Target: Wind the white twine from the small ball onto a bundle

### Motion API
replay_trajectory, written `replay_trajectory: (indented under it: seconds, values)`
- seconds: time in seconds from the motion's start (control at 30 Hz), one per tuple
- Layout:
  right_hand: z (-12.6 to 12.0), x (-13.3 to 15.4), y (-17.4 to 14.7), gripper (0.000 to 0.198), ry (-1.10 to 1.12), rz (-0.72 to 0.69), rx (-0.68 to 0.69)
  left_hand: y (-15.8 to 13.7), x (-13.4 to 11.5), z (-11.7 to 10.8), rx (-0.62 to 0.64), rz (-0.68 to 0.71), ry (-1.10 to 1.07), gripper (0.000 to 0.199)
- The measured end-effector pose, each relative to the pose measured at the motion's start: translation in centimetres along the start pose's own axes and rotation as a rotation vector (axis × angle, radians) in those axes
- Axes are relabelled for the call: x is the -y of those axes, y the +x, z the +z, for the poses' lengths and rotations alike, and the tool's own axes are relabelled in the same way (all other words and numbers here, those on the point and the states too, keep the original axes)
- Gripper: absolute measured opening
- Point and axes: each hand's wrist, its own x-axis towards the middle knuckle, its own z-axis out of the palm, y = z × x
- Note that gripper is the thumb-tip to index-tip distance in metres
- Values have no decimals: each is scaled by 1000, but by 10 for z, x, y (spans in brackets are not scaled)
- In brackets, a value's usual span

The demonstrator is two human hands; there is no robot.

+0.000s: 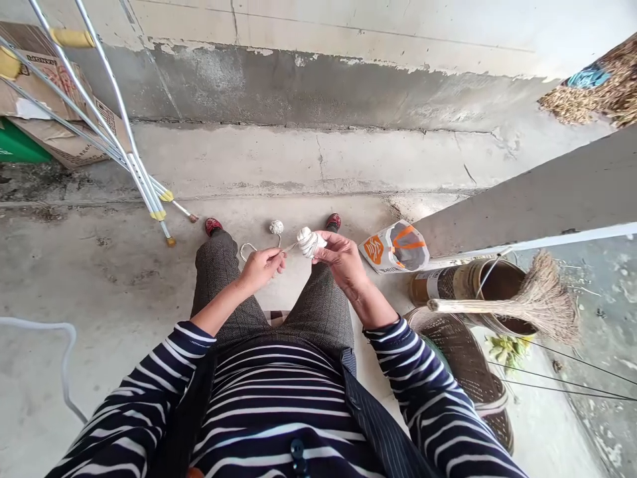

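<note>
A white, lumpy bundle (307, 241), apparently cord wound in layers, is gripped in my right hand (343, 263) between thumb and fingers. My left hand (263, 267), just to its left, pinches a thin cord that stretches toward the bundle. From the left hand, a loose loop of white cord (243, 248) hangs above the floor. A small white ball of cord (276, 227) lies on the floor between my feet, with a strand running from it toward the left hand.
Metal crutches (117, 133) lean at the left before cardboard boxes (60, 86). To my right are an orange-and-white bag (381, 249), a tipped bucket (468, 279), a straw broom (542, 302) and woven baskets (460, 352). A wall runs ahead.
</note>
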Motion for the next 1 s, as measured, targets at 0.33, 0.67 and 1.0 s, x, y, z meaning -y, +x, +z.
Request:
replay_trajectory:
  seconds: [0.33, 0.67, 1.0]
  values:
    - [-12, 47, -9, 39, 258, 30, 56, 10, 34, -23, 152, -80, 104, 23]
    - [-1, 44, -16, 37, 135, 115, 63, 37, -18, -32, -236, 86, 275, 47]
    - [12, 30, -2, 43, 47, 66, -17, 5, -50, 32, 28, 99, -290, 38]
